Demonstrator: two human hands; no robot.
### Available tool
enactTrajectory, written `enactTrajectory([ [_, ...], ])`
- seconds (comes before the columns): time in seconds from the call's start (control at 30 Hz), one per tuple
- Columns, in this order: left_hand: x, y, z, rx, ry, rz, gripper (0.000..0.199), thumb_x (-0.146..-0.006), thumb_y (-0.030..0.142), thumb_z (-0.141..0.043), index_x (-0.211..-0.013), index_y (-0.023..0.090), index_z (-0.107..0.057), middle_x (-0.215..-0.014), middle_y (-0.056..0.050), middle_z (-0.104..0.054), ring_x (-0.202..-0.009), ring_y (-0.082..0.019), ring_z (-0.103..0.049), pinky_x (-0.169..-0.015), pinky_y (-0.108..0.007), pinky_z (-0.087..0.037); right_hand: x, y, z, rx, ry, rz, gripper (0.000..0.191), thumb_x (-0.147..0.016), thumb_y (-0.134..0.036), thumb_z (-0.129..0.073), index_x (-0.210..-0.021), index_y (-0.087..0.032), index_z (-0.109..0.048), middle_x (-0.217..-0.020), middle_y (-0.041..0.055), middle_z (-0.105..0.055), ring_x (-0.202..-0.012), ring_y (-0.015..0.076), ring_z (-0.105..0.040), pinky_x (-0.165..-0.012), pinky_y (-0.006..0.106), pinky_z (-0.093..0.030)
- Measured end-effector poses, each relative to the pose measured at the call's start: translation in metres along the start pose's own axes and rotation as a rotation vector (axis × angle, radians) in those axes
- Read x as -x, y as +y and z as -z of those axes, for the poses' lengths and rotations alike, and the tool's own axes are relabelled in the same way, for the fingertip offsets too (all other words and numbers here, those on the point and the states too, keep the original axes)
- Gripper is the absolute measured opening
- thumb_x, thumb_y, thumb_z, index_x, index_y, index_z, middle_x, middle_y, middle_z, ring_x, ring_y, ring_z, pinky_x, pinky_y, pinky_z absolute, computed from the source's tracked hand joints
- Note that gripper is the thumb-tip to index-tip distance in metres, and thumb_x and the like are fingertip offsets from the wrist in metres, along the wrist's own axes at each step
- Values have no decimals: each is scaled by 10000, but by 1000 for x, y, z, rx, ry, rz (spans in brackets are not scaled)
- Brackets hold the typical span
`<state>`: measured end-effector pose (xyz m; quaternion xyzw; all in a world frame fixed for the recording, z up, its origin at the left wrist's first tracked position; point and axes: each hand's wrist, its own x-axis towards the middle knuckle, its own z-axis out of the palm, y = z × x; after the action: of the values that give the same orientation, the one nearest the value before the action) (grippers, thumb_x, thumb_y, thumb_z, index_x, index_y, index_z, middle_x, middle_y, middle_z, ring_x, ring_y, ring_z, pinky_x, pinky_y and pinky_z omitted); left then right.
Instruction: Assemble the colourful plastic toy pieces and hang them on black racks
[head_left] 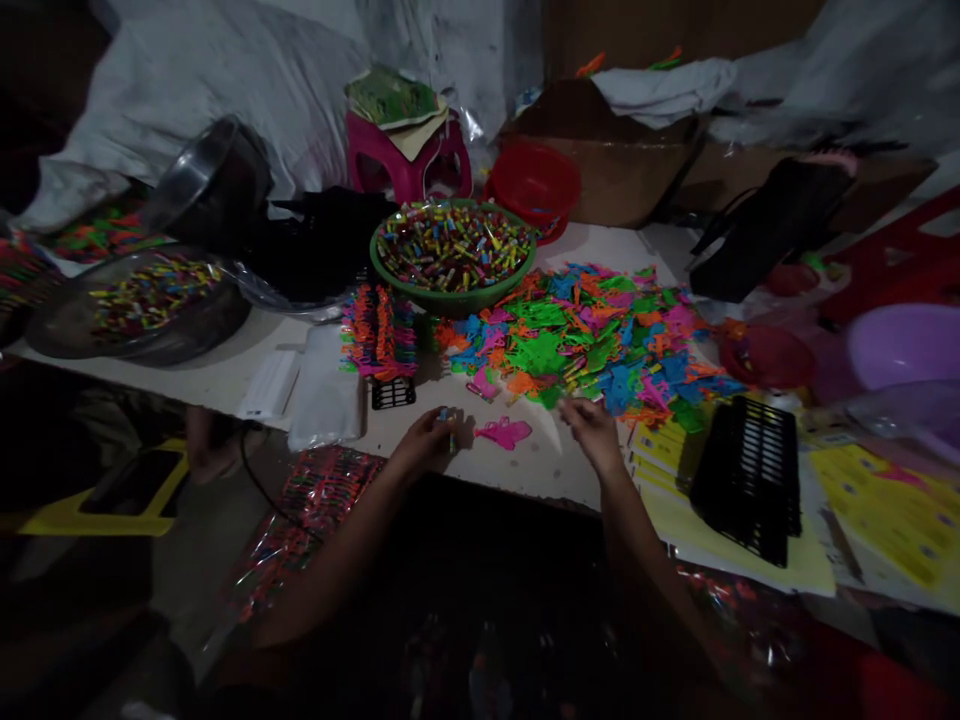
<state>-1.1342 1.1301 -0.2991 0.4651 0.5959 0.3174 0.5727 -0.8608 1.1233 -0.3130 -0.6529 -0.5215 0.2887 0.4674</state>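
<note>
Near the table's front edge, my left hand (426, 440) is closed on a small blue and yellow piece (448, 428). A pink plastic piece (504, 432) lies on the white table between my hands. My right hand (587, 425) is at the front edge of a heap of bright plastic pieces (577, 335), its fingers pinched together; anything between them is too small to make out. Behind my hands stands a green bowl (456, 300) filled with small multicoloured pieces. A stack of colourful pieces (379, 335) lies left of the heap.
Black plastic racks (750, 480) lie on yellow cards (660, 460) at the right. A metal bowl (60, 325) holds small pieces at the left. Clear bags (326, 400) lie left of my left hand. A red basket (534, 180) and pink stool (409, 160) are behind.
</note>
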Motion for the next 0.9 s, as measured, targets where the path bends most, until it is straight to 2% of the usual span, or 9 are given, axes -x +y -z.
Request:
enactTrajectory([
  [0.17, 13, 1, -19, 463, -559, 351, 309, -753, 358, -576, -974, 141, -593, -837, -75, -636, -730, -147, -606, -694, -295, -486, 44, -38, -18, 3, -536, 300, 284, -724, -469, -579, -820, -222, -682, -827, 26, -657, -767, 152, -587, -717, 267, -439],
  [0.23, 16, -1, -28, 509, -662, 426, 321, -740, 396, -597, -949, 152, -602, -855, -67, -634, -726, -140, -605, -652, -274, -483, 47, -51, -20, 109, -695, 387, 239, -736, -432, -588, -854, -249, -685, -856, 19, -656, -805, 148, -583, -758, 267, -425],
  [0.3, 18, -5, -33, 527, -701, 431, 311, -676, 353, -678, -906, 155, -608, -803, -42, -629, -668, -111, -592, -587, -221, -462, 44, -58, -21, 172, -746, 415, 241, -704, -417, -629, -874, -256, -681, -870, 17, -655, -826, 153, -578, -779, 270, -416],
  [0.4, 21, -7, -34, 560, -680, 423, 281, -593, 220, -750, -823, 134, -611, -687, -12, -605, -588, -74, -564, -520, -161, -412, 37, -55, -23, 51, -633, 321, 287, -659, -453, -652, -841, -232, -675, -855, 19, -652, -807, 156, -576, -745, 267, -428],
  [0.47, 23, -6, -32, 597, -624, 429, 245, -600, 156, -735, -810, 128, -611, -681, -11, -607, -603, -74, -572, -568, -172, -431, 34, -49, -28, -133, -459, 120, 331, -703, -514, -571, -770, -201, -655, -706, 8, -628, -640, 128, -559, -601, 240, -432],
  [0.53, 25, -5, -31, 635, -565, 422, 218, -600, 91, -712, -790, 126, -610, -691, -13, -619, -639, -86, -587, -662, -212, -458, 35, -44, -36, -360, -282, -125, 410, -751, -561, -457, -712, -183, -611, -541, -23, -540, -441, 91, -454, -430, 211, -351],
  [0.63, 27, -3, -34, 662, -515, 377, 183, -603, 74, -697, -754, 117, -604, -708, -30, -638, -689, -115, -607, -728, -261, -465, 41, -45, -48, -685, -218, -361, 393, -746, -545, -417, -739, -183, -570, -518, -34, -503, -389, 86, -411, -366, 208, -299],
  [0.77, 30, -4, -43, 644, -485, 318, 218, -647, 158, -689, -842, 118, -600, -785, -62, -662, -720, -146, -628, -730, -289, -474, 52, -51, -58, -861, -248, -355, 301, -673, -433, -553, -856, -194, -567, -725, 20, -632, -655, 154, -595, -569, 278, -469],
  [0.9, 33, -7, -45, 647, -450, 236, 272, -677, 229, -686, -915, 140, -589, -856, -62, -662, -774, -152, -631, -777, -310, -474, 63, -48, -66, -791, -250, -251, 333, -680, -472, -586, -876, -203, -587, -912, 63, -664, -845, 207, -615, -714, 358, -483],
])
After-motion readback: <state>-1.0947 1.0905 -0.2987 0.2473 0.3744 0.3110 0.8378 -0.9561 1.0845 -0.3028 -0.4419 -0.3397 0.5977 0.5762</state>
